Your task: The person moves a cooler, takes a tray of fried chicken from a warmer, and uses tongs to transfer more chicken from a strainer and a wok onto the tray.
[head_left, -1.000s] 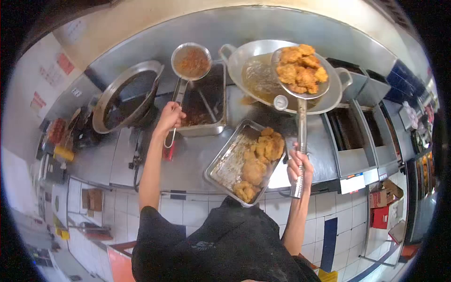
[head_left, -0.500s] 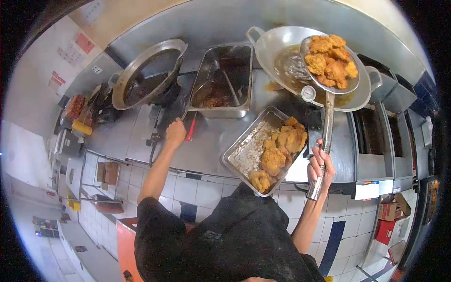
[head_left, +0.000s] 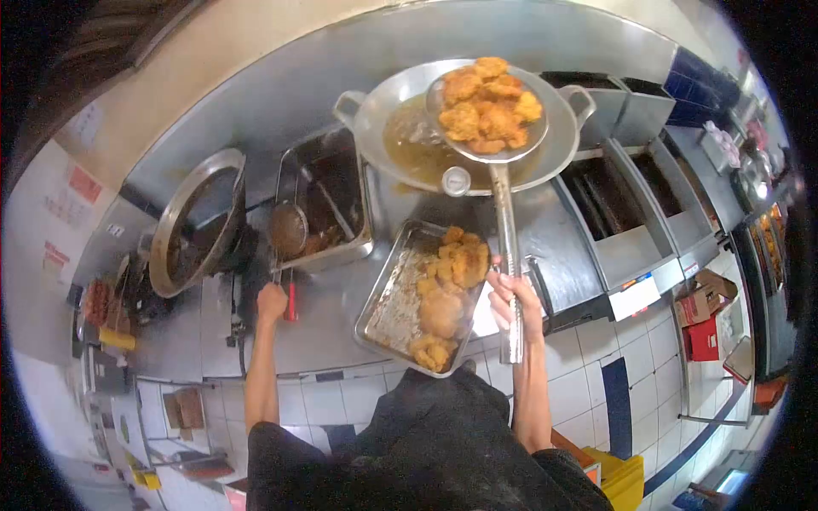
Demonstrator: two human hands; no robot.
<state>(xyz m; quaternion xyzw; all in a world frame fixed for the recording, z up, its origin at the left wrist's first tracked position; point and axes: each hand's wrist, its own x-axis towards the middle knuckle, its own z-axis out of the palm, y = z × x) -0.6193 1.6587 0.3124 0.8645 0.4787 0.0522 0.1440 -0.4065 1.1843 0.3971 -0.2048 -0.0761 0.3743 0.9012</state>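
My right hand (head_left: pixel 516 301) is wrapped round the long metal handle of a large skimmer (head_left: pixel 503 247). Its round bowl carries a heap of browned fried chicken pieces (head_left: pixel 490 106) above a wide two-handled wok (head_left: pixel 558 140) holding oil (head_left: pixel 409 136). My left hand (head_left: pixel 272 302) is closed on the thin handle of a small mesh strainer (head_left: pixel 289 228), whose round head is over a deep rectangular metal pan (head_left: pixel 354 249) with dark contents. Between my arms, a metal tray (head_left: pixel 383 311) holds more fried chicken (head_left: pixel 445 308) along its right side.
A dial thermometer (head_left: pixel 456 180) sits at the wok's near rim. Beside my left hand is a red handle (head_left: pixel 291 302). Another large wok (head_left: pixel 175 217) stands at left, tilted in view. Fryer wells (head_left: pixel 601 200) line the right. White tiles (head_left: pixel 562 366) cover the floor.
My view has turned, so the counter and woks appear further left. The small strainer's round head now shows over the pan. The loaded skimmer stays above the wok.
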